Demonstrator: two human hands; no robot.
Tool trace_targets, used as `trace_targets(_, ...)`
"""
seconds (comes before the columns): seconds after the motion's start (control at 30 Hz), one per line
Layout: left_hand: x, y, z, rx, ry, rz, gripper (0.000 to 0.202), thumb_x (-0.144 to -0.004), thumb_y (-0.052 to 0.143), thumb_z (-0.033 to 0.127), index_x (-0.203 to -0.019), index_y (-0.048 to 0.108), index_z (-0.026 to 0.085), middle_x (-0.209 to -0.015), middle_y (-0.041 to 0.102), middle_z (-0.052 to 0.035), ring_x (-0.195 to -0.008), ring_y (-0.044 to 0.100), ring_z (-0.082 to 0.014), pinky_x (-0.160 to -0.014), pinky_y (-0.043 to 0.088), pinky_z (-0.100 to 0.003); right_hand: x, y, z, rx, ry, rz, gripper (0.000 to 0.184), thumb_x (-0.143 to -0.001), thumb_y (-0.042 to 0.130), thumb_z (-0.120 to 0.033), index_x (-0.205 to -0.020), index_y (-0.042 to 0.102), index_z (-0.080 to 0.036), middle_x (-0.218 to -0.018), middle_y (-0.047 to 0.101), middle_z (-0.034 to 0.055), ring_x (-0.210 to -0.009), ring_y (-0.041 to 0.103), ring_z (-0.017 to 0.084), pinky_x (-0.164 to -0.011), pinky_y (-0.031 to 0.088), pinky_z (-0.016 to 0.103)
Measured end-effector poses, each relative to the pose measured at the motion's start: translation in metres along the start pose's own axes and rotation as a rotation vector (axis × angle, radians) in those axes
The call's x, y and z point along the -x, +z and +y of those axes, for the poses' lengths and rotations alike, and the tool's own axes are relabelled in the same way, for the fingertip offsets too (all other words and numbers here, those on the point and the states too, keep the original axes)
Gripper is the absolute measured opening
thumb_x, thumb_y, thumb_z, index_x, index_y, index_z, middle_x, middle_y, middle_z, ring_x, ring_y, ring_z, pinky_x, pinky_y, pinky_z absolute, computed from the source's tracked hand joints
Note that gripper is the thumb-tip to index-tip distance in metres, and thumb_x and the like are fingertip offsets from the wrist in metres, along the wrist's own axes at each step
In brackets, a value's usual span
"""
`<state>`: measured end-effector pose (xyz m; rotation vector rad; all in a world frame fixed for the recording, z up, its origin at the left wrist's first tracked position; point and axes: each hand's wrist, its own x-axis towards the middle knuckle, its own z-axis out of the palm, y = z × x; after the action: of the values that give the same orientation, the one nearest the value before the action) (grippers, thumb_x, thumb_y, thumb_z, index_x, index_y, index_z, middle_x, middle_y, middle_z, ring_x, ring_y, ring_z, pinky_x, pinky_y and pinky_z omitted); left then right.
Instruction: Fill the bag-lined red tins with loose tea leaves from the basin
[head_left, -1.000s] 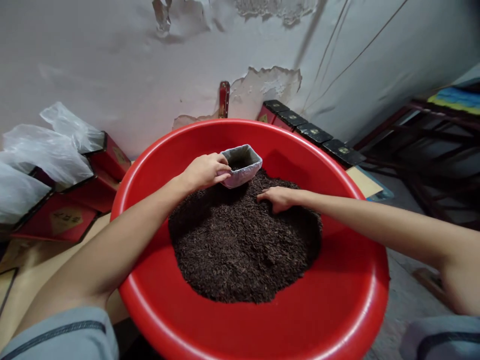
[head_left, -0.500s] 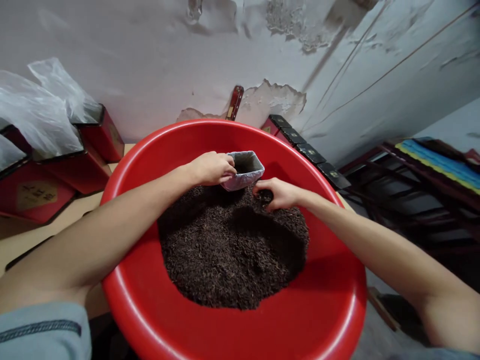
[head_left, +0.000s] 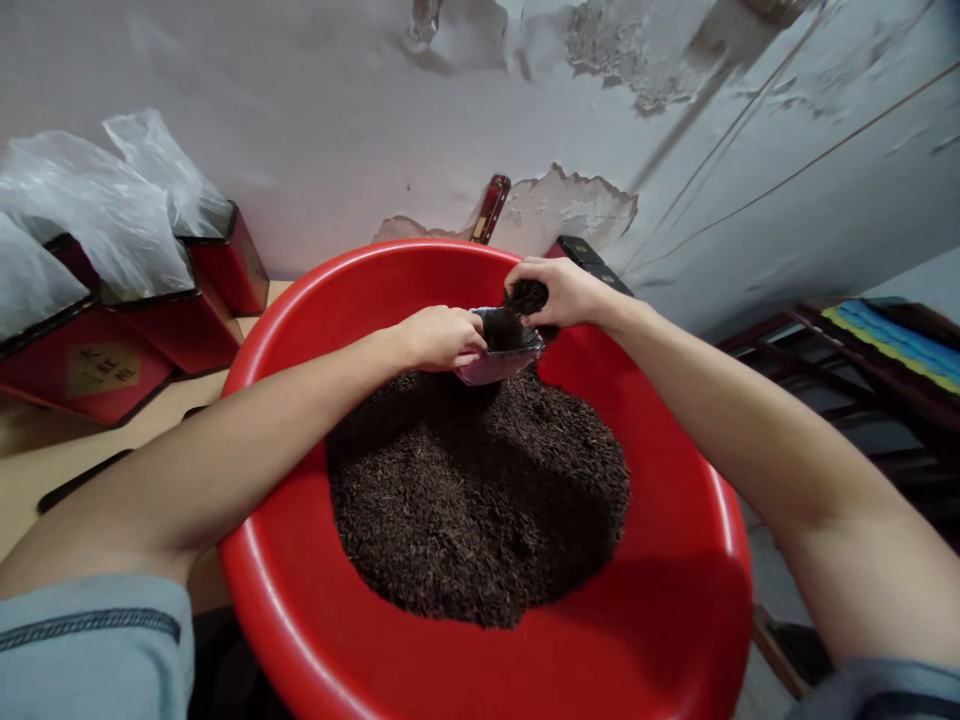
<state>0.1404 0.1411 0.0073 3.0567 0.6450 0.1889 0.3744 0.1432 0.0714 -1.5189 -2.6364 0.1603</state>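
Observation:
My left hand [head_left: 444, 338] pinches the near-left rim of a small silvery foil bag [head_left: 499, 368], whose open mouth faces up. Dark leaves show inside that mouth. Just above the bag's right edge, my right hand [head_left: 562, 290] is curled round a clump of dark tea leaves [head_left: 527, 296]. Below both hands lies a broad heap of loose tea leaves [head_left: 480, 520] in a large red basin [head_left: 637, 650]. The bag's base, close to the heap, is partly in shadow, so I cannot tell whether it rests there.
Red boxes [head_left: 112, 375] with clear plastic liners [head_left: 97, 215] rising from them stand on the left of a pale table [head_left: 161, 420]. Dark-lidded boxes [head_left: 581, 250] sit behind the basin, near a peeling wall [head_left: 300, 120]. A dark rack [head_left: 862, 390] stands at right.
My right hand has risen from the heap with a handful of tea leaves and moved over the bag's mouth. My left hand still grips the bag. The view has shifted slightly.

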Motion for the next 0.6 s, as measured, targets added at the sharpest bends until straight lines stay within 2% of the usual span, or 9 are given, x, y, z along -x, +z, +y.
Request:
trace_targets(0.17, -0.001, 0.002, -0.001, -0.010, 0.007, 0.027, 0.028, -0.097, 0.059, 0.028, -0.114, 0.081, 0.030, -0.127, 0.076, -0.0009, -0.101, 0.071, -0.0182, -0.078, 0.050, -0.028, -0.012, 0.014, 0.020, -0.070, -0.196, 0.104, 0.021, -0.072, 0.073, -0.027, -0.092, 0.071, -0.021, -0.111, 0.072, 0.0086, -0.105, 0.066, 0.026, -0.100, 0.052, 0.041)
trace_targets(0.3, -0.002, 0.003, -0.002, -0.008, 0.019, 0.027, 0.027, -0.097, 0.059, 0.028, -0.113, 0.081, 0.029, -0.126, 0.076, -0.0016, -0.103, 0.071, -0.0189, -0.075, 0.049, -0.028, -0.013, 0.014, 0.028, -0.133, -0.287, 0.145, 0.015, -0.076, 0.077, -0.037, -0.080, 0.071, -0.024, -0.110, 0.073, 0.0074, -0.100, 0.068, 0.025, -0.096, 0.056, 0.043)
trace_targets(0.47, -0.002, 0.001, 0.000, -0.020, -0.003, -0.012, 0.030, -0.099, 0.057, 0.028, -0.120, 0.079, 0.028, -0.132, 0.074, -0.0031, -0.109, 0.070, -0.0206, -0.078, 0.049, -0.030, 0.003, 0.008, 0.032, -0.149, -0.208, 0.184, 0.025, -0.082, 0.075, -0.049, -0.085, 0.073, -0.024, -0.102, 0.073, 0.0074, -0.084, 0.068, 0.020, -0.082, 0.059, 0.039)
trace_targets(0.53, -0.001, -0.001, 0.002, -0.018, -0.024, -0.036, 0.031, -0.100, 0.056, 0.029, -0.123, 0.077, 0.028, -0.136, 0.072, -0.0036, -0.113, 0.069, -0.0213, -0.080, 0.049, -0.031, 0.018, 0.012, 0.039, -0.120, -0.115, 0.186, 0.029, -0.084, 0.072, -0.052, -0.087, 0.073, -0.024, -0.095, 0.073, 0.0074, -0.079, 0.068, 0.021, -0.081, 0.059, 0.040)
trace_targets(0.6, -0.001, -0.002, 0.004, -0.006, -0.044, -0.059, 0.032, -0.100, 0.056, 0.029, -0.124, 0.077, 0.028, -0.137, 0.071, -0.0038, -0.113, 0.068, -0.0213, -0.082, 0.049, -0.032, 0.041, 0.023, 0.048, -0.079, 0.050, 0.089, 0.034, -0.083, 0.072, -0.057, -0.089, 0.073, -0.024, -0.090, 0.074, 0.0082, -0.080, 0.070, 0.023, -0.082, 0.060, 0.043)
